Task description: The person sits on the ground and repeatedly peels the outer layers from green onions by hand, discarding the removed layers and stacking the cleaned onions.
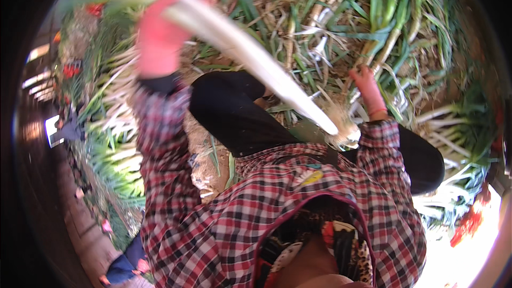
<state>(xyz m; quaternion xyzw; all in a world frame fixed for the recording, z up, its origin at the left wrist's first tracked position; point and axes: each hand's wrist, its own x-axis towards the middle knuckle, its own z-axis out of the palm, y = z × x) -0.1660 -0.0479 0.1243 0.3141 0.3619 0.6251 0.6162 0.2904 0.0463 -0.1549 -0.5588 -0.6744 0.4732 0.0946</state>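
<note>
My left hand [168, 28], in a pink glove, is raised at the upper left and blurred. It is closed round a long green onion; the white stalk [256, 56] slants down to the right, and its green leaves blur past the hand. My right hand [368, 90], also pink-gloved, is low at the right, its fingers at the lower stalks of untrimmed green onions [386, 50]. Whether it grips one cannot be told. Below the white stalk's tip, a pale clump of roots [342, 130] lies between my legs.
Cleaned green onions with white stalks lie in rows at the left [120, 108] and in a pile at the right [444, 136]. Loose leaves and peelings [320, 44] cover the ground ahead. My bent knee [224, 104] is close by. A person [124, 264] is at the lower left.
</note>
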